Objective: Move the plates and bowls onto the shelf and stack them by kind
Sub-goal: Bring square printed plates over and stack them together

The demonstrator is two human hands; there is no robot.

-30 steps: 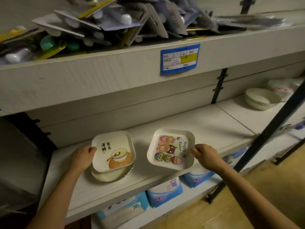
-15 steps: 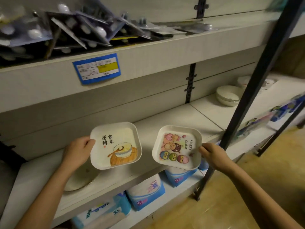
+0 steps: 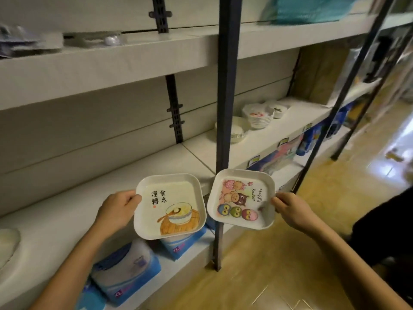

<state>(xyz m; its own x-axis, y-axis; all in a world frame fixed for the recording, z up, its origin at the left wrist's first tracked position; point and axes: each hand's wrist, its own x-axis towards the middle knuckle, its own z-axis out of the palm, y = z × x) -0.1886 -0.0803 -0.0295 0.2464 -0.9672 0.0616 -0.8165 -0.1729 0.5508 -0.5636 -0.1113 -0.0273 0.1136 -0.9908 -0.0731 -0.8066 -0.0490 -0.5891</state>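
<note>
1. Now both square plates are off the shelf. A second ago the bowl-print plate lay over a round plate, which stays behind at 9 o'clock, at the frame's edge.
2. The view has swung right, and the owl plate has travelled with it, now in front of the dark post.
3. Judging from this, the pair is being carried along to a stacking spot. Stacked bowls already sit on the same shelf at 1 o'clock.
4. The left hand pinches the bowl-print plate at its 9 o'clock rim, thumb on top, the other fingers hidden beneath.
5. The right hand pinches the owl plate at its 3 o'clock rim, thumb over the lip, fingers curled under.
6. Both plates hang in the air, nearly level and just beside each other, at the shelf's front edge.
</note>
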